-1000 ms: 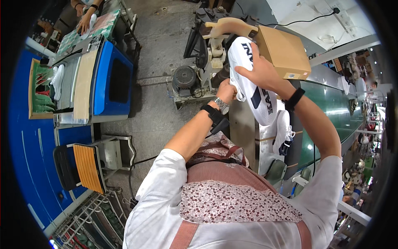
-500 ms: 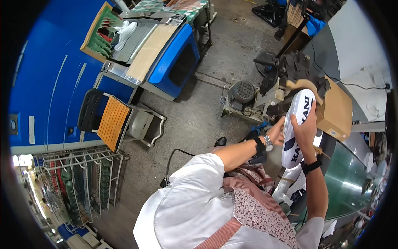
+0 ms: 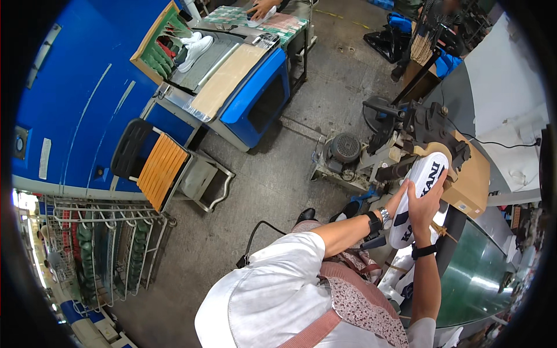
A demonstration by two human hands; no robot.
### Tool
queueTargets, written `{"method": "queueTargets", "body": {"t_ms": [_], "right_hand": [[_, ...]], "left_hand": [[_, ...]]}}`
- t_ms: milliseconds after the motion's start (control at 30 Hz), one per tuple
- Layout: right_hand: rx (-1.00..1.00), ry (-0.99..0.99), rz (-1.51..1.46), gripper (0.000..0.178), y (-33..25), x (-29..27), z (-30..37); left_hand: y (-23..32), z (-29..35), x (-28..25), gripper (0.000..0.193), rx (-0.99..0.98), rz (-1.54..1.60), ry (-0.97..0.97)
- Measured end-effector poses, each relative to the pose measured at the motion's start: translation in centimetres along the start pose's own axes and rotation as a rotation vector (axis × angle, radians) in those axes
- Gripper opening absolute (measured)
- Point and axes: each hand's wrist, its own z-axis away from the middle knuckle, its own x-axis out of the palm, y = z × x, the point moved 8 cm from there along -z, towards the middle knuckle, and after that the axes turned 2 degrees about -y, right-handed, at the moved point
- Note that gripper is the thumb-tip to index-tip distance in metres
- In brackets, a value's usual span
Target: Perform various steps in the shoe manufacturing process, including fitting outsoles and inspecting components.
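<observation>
Well, apron (image 3: 371,310): nearest of all, patterned and pink-strapped, worn over a white shirt (image 3: 267,284).
Left hand (image 3: 398,200): at the left edge of the shoe (image 3: 426,173), a watch (image 3: 385,218) on its wrist; its fingers slip out of sight there, so from here I cannot tell how far closed they are.
Right hand (image 3: 425,204): laid across the upturned sole, thumb and fingers parted partway, keeping hold of the shoe.
Shoe's place: under the right palm and just right of the left hand, tilted, its far end reaching past the right thumb.
Green table (image 3: 473,278): to the right of the right forearm.
Box (image 3: 473,180): brown cardboard, just beyond the shoe.
Motor (image 3: 346,148): grey, left of the shoe.
Chair (image 3: 162,174): slatted seat, well apart on the left.
Blue machine (image 3: 249,95): beyond the chair, white shoes (image 3: 196,53) on top.
Co-worker's hand (image 3: 264,8): far off, over a green-and-pink table (image 3: 290,29).
</observation>
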Motion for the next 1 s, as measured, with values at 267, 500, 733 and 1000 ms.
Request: {"method": "queueTargets", "body": {"t_ms": [267,500,733,1000], "right_hand": [[0.019,0.100,-0.085,0.103,-1.4,-1.3,1.7],[0.339,0.063,-0.922,0.092,1.1,-2.5,9.7],[0.782,-0.290,-2.217,0.066,2.9,10.3,5.6],[0.588,-0.215,-1.805,0.114,2.1,4.9,8.4]], "left_hand": [[0.8,1.7,-3.6,0.066,0.183,-0.240,0.332],[3.7,12.1,-3.4,0.079,-0.360,-0.056,0.162],[11.5,18.6,-3.7,0.062,-0.645,-0.918,0.081],[13.4,19.4,-5.8,0.086,-0.685,-1.634,0.016]]}}
